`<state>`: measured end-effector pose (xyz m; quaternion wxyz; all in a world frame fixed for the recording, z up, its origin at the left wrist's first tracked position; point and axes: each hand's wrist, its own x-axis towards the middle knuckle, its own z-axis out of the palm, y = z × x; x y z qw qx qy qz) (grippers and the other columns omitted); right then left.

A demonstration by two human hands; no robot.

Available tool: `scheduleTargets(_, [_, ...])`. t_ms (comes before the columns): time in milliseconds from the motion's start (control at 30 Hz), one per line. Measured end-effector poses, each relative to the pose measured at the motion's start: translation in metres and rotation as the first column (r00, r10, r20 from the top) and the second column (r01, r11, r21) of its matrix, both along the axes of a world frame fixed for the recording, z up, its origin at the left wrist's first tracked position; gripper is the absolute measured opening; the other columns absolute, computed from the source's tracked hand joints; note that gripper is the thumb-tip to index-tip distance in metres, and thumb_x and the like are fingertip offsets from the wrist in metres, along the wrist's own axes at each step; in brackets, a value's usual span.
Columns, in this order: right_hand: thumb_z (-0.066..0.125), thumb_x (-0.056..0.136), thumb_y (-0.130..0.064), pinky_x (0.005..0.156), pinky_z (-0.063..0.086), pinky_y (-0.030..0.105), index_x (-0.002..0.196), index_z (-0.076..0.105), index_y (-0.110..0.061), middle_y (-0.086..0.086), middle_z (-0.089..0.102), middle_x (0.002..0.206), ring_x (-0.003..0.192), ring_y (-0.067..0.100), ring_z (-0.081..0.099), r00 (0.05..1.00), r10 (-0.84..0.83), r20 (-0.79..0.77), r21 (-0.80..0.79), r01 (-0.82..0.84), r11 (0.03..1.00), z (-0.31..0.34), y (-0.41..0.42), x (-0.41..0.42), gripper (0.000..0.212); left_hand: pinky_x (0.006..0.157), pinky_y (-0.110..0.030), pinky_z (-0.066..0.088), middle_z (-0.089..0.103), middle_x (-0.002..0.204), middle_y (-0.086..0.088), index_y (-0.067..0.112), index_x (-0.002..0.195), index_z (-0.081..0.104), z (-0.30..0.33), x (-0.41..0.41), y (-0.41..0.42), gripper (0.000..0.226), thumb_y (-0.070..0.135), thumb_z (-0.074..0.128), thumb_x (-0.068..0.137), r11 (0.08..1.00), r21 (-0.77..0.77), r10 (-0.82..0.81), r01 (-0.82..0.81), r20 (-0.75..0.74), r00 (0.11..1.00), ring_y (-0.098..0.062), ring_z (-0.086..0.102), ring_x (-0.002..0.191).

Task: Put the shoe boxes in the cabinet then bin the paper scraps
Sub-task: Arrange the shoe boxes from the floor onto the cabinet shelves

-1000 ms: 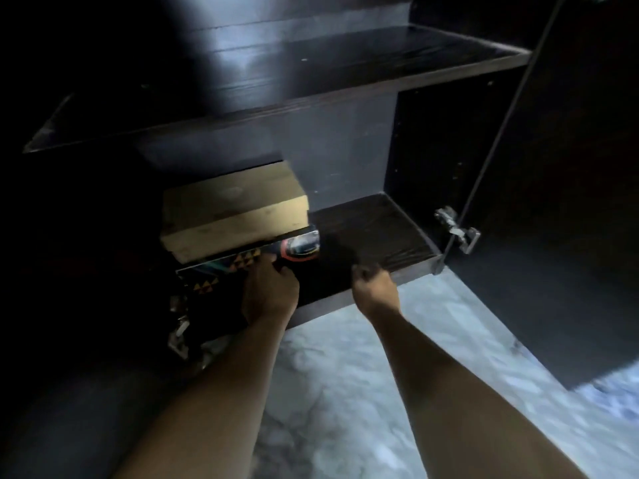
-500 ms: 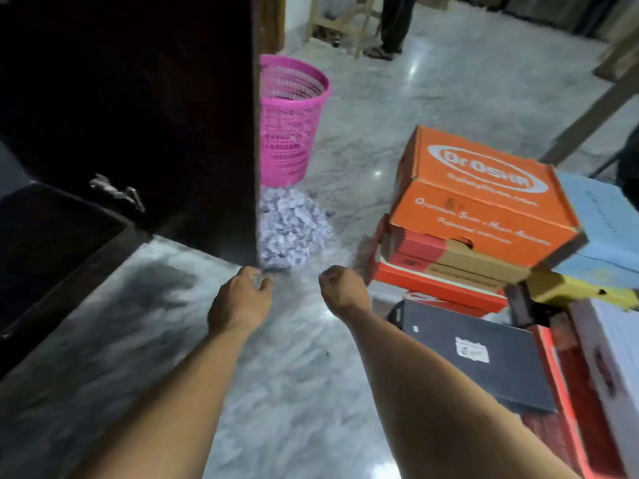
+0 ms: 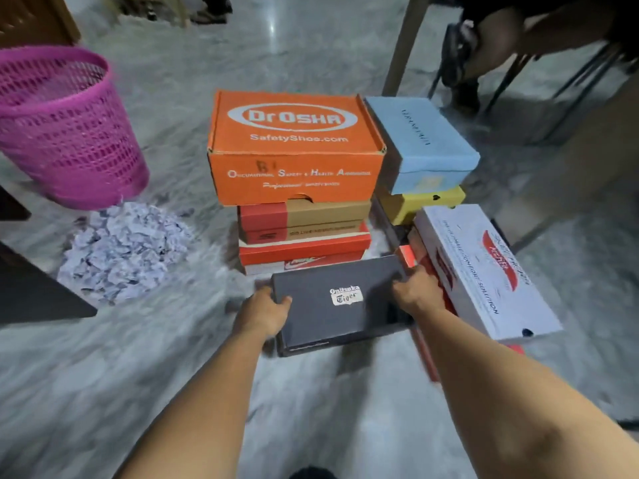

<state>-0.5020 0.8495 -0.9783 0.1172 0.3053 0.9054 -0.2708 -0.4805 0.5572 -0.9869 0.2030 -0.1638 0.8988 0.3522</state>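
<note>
A black shoe box (image 3: 340,302) with a white sticker lies on the marble floor in front of me. My left hand (image 3: 262,312) grips its left side and my right hand (image 3: 416,293) grips its right side. Behind it an orange shoe box (image 3: 295,146) tops a stack of red and brown boxes (image 3: 304,233). A light blue box (image 3: 420,140) sits on a yellow box (image 3: 420,205) to the right. A white box (image 3: 484,271) lies at the right. A heap of paper scraps (image 3: 124,248) lies beside a pink mesh bin (image 3: 65,129) at the left.
The dark cabinet door's edge (image 3: 31,292) shows at the far left. A table leg (image 3: 403,43) and metal chair legs (image 3: 570,81) stand behind the boxes, with a seated person's leg (image 3: 484,36) at the top right. Another person's feet (image 3: 211,12) are far back.
My view has swung from the cabinet's lower shelf to the pile of boxes. Both hands, empty half a second ago, now hold the sides of the black shoe box.
</note>
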Motion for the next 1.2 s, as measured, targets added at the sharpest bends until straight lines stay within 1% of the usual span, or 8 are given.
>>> scheduleTargets(133, [0.063, 0.089, -0.032, 0.101, 0.050, 0.043, 0.132, 0.057, -0.012, 0.019, 0.066, 0.128, 0.118, 0.040, 0.063, 1.000, 0.008, -0.010, 0.011, -0.008, 1.000, -0.001, 0.021, 0.014, 0.048, 0.091, -0.040, 0.055, 0.071, 0.121, -0.008, 0.027, 0.131, 0.058, -0.024, 0.001, 0.023, 0.044, 0.040, 0.062, 0.089, 0.999, 0.038, 0.026, -0.026, -0.001, 1.000, -0.034, 0.067, 0.106])
scheduleTargets(233, [0.062, 0.090, -0.031, 0.100, 0.050, 0.043, 0.132, 0.058, -0.012, 0.018, 0.066, 0.128, 0.118, 0.040, 0.063, 1.000, 0.019, -0.015, 0.061, -0.018, 0.998, -0.004, 0.023, 0.013, 0.047, 0.097, -0.041, 0.052, 0.055, 0.144, -0.013, 0.026, 0.158, 0.023, -0.031, 0.014, 0.035, 0.076, 0.021, 0.063, 0.093, 0.998, -0.052, 0.020, -0.023, -0.063, 0.998, -0.036, 0.059, 0.123])
scheduleTargets(400, [0.059, 0.091, -0.043, 0.104, 0.046, 0.050, 0.134, 0.057, -0.013, 0.012, 0.054, 0.137, 0.129, 0.039, 0.051, 0.998, 0.036, 0.056, 0.160, -0.045, 0.986, -0.012, 0.013, 0.015, 0.053, 0.102, -0.042, 0.047, 0.049, 0.148, -0.013, 0.025, 0.161, 0.002, -0.038, 0.017, 0.043, 0.084, 0.012, 0.055, 0.097, 0.997, 0.015, 0.071, -0.071, -0.050, 0.996, -0.037, 0.053, 0.130])
scheduleTargets(700, [0.035, 0.097, -0.062, 0.099, 0.031, 0.055, 0.120, 0.069, -0.027, 0.007, 0.051, 0.139, 0.125, 0.035, 0.043, 0.967, 0.162, 0.195, 0.391, -0.228, 0.892, -0.021, -0.021, 0.033, 0.055, 0.094, -0.036, 0.051, 0.063, 0.134, -0.007, 0.020, 0.148, 0.038, -0.051, 0.018, 0.027, 0.053, 0.023, 0.057, 0.098, 0.963, 0.215, 0.146, -0.163, 0.091, 0.985, -0.033, 0.061, 0.118])
scheduleTargets(933, [0.050, 0.094, -0.066, 0.113, 0.027, 0.058, 0.143, 0.040, -0.016, 0.021, 0.035, 0.148, 0.139, 0.042, 0.034, 0.986, -0.010, 0.166, 0.222, -0.027, 0.975, -0.016, -0.061, 0.022, 0.071, 0.101, -0.037, 0.048, 0.062, 0.136, -0.003, 0.024, 0.145, 0.041, -0.057, 0.037, -0.002, 0.050, 0.027, 0.056, 0.098, 0.955, 0.247, 0.147, -0.163, 0.079, 0.986, -0.031, 0.059, 0.123])
scheduleTargets(1033, [0.065, 0.074, -0.079, 0.112, 0.036, 0.055, 0.141, 0.041, -0.015, 0.020, 0.044, 0.144, 0.133, 0.043, 0.044, 0.979, -0.075, 0.188, 0.132, 0.050, 0.990, -0.028, -0.061, 0.012, 0.096, 0.096, -0.033, 0.048, 0.064, 0.134, -0.002, 0.024, 0.144, 0.044, -0.057, 0.050, -0.021, 0.049, 0.024, 0.056, 0.096, 0.940, 0.264, 0.203, -0.216, 0.074, 0.976, -0.031, 0.060, 0.120])
scheduleTargets(1100, [0.070, 0.062, -0.083, 0.102, 0.050, 0.049, 0.129, 0.058, -0.014, 0.016, 0.061, 0.128, 0.117, 0.039, 0.060, 0.979, 0.033, 0.201, 0.080, -0.050, 0.996, -0.037, -0.064, 0.014, 0.097, 0.091, -0.033, 0.050, 0.066, 0.127, -0.001, 0.027, 0.138, 0.047, -0.057, 0.063, -0.043, 0.047, 0.026, 0.056, 0.092, 0.911, 0.297, 0.267, -0.287, 0.107, 0.958, -0.029, 0.063, 0.112])
scheduleTargets(1200, [0.077, 0.078, -0.062, 0.091, 0.054, 0.038, 0.123, 0.064, -0.007, 0.016, 0.070, 0.121, 0.108, 0.037, 0.066, 0.941, 0.282, 0.188, -0.018, -0.284, 0.959, -0.040, -0.089, 0.023, 0.072, 0.088, -0.042, 0.059, 0.074, 0.105, 0.001, 0.030, 0.105, 0.063, -0.062, 0.092, -0.098, 0.036, 0.040, 0.060, 0.071, 0.826, 0.355, 0.414, -0.439, 0.148, 0.898, -0.026, 0.070, 0.094])
